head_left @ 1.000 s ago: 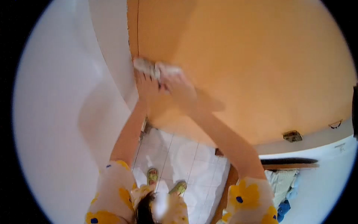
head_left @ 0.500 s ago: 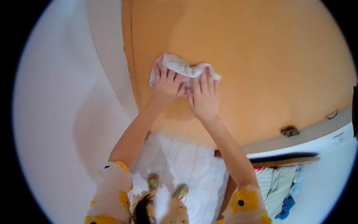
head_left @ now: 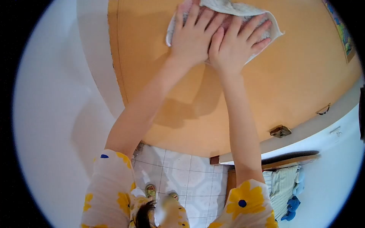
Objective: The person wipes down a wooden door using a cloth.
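Note:
A white and pinkish cloth (head_left: 239,9) lies spread against a broad yellow-orange door (head_left: 296,72). Flat on the cloth's left part rests my left hand (head_left: 192,41), its fingers stretched out and apart. My right hand (head_left: 232,51) presses on the right part with fingers spread wide. The two hands touch near the thumbs. Neither hand is wrapped round the cloth, whose upper edge is folded over and partly cut off by the top of the view.
A metal door knob (head_left: 280,132) and a small latch (head_left: 323,110) are at the door's right edge. White wall (head_left: 49,95) runs along the left. Below are floor tiles (head_left: 176,178); a bed (head_left: 282,186) with a blue item (head_left: 292,208) stands lower right.
Both hands have moved up the door with the cloth, which is now spread wider. The fingers are farther apart, and a colourful sheet has come into view at the upper right.

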The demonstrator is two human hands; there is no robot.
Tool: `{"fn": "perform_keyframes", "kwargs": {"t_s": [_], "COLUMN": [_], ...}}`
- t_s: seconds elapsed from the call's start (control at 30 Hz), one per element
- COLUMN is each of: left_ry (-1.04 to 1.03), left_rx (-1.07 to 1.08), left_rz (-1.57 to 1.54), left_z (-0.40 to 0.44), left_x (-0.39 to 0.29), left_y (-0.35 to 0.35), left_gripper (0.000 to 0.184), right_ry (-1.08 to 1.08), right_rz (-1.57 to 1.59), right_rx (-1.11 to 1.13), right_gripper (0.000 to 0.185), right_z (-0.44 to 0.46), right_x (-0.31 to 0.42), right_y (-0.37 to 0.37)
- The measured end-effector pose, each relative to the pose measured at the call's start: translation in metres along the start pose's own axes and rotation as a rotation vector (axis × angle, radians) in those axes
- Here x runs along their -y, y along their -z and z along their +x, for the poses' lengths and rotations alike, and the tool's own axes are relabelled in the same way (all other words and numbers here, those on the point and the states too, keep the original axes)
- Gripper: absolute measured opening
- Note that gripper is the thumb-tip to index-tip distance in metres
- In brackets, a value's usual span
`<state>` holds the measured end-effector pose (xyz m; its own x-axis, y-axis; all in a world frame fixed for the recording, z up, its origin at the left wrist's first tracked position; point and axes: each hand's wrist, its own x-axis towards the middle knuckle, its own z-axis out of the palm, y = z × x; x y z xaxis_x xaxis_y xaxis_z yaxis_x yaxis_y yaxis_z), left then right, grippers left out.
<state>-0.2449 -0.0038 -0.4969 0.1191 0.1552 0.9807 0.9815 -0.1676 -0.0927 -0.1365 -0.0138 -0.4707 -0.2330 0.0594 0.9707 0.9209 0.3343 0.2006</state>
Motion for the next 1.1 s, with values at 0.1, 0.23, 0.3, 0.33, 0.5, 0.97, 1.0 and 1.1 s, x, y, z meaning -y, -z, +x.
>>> {"fn": "perform_keyframes", "kwargs": {"t_s": [0.1, 0.23, 0.3, 0.33, 0.5, 0.97, 1.0, 1.1], "left_ry": [0.053, 0.049, 0.031, 0.027, -0.007, -0.209, -0.241, -0.208], "left_rx": [-0.002, -0.041, -0.036, -0.038, -0.079, 0.2, 0.092, 0.242], "left_rz": [-0.005, -0.119, -0.104, -0.1, -0.084, 0.125, 0.078, 0.048], "left_z": [-0.031, -0.073, -0.096, -0.107, -0.177, -0.457, -0.457, -0.419], "left_x": [-0.003, -0.009, -0.006, -0.007, -0.016, -0.023, -0.018, -0.002], "left_y": [-0.006, -0.008, -0.008, -0.008, -0.014, -0.043, -0.047, -0.024], "left_gripper": [0.052, 0.058, 0.061, 0.061, 0.063, 0.059, 0.062, 0.07], "right_ry": [0.074, 0.117, 0.176, 0.17, 0.21, 0.257, 0.244, 0.268], "right_rz": [0.002, 0.084, 0.106, 0.096, 0.083, 0.13, 0.114, 0.115], "right_rx": [0.013, 0.048, 0.051, 0.009, -0.019, 0.129, 0.114, 0.187], "right_gripper": [0.055, 0.054, 0.055, 0.055, 0.06, 0.066, 0.061, 0.058], "right_z": [-0.028, -0.067, -0.088, -0.1, -0.177, -0.459, -0.457, -0.418], "right_x": [0.003, 0.003, 0.008, 0.01, 0.023, 0.094, 0.097, 0.101], "right_y": [0.0, -0.003, -0.003, -0.007, -0.007, -0.03, -0.024, -0.022]}}
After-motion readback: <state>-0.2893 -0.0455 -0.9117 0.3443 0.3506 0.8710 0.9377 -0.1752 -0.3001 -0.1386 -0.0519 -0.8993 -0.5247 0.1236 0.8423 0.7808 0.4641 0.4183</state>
